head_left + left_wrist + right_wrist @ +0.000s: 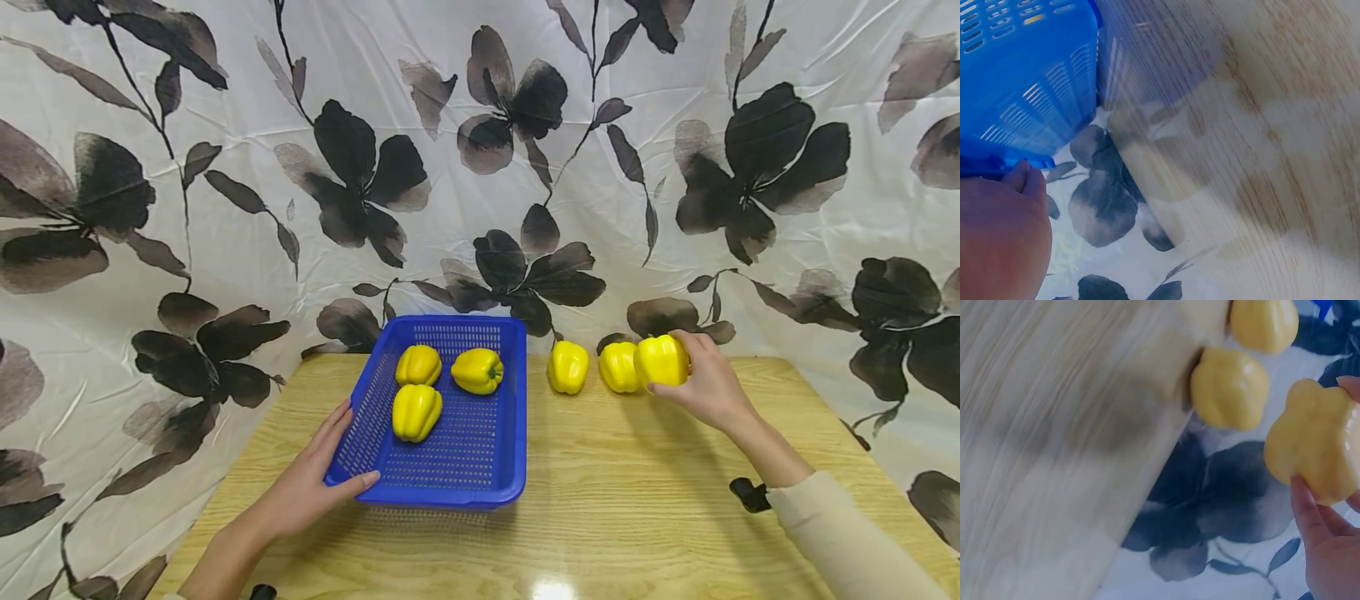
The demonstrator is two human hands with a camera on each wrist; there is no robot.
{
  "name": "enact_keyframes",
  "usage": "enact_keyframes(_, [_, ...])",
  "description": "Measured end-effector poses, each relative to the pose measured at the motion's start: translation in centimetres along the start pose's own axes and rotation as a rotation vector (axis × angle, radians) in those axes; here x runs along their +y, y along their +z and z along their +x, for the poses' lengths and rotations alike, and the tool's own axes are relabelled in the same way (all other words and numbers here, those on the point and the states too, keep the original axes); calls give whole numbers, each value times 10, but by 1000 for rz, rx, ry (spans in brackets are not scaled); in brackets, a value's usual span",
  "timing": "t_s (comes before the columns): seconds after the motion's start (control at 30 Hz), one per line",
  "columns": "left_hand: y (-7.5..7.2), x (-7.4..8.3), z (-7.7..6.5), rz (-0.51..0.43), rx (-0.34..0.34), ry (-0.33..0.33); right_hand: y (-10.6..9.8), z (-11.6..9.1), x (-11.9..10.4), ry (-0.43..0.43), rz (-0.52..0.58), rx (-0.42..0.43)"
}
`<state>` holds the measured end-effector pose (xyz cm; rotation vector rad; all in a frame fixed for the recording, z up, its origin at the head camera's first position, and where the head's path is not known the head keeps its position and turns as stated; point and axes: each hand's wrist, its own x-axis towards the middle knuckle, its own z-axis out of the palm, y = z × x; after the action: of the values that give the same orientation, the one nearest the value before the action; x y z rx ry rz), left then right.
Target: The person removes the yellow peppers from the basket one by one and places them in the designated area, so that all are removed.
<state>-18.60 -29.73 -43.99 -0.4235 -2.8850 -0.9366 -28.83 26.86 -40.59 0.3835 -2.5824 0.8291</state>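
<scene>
My right hand [712,385] pinches a yellow bell pepper [663,361] between thumb and fingers, above the table's far right part. In the right wrist view this bell pepper [1313,440] is raised, with fingertips on its side. Just left of it, a second bell pepper [618,367] is partly overlapped, and a third bell pepper [568,367] stands nearer the basket. My left hand [311,482] holds the blue plastic basket [519,417] by its left rim, thumb at the front corner. Inside lie three yellow bell peppers [417,413], two at the back and one in front.
The basket rests on a light wooden table [615,517]. A white cloth with dark flowers [517,200] hangs behind the table's far edge. Small black straps [748,495] show at both wrists.
</scene>
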Motion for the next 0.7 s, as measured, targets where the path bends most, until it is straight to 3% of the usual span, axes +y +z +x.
enact_keyframes(0.33, [1,1,-1,-2,4,5,0,5,31,100,0,-22])
enact_keyframes(0.7, [0,1,-2,-7,6,2,16,15,58,170,13,-52])
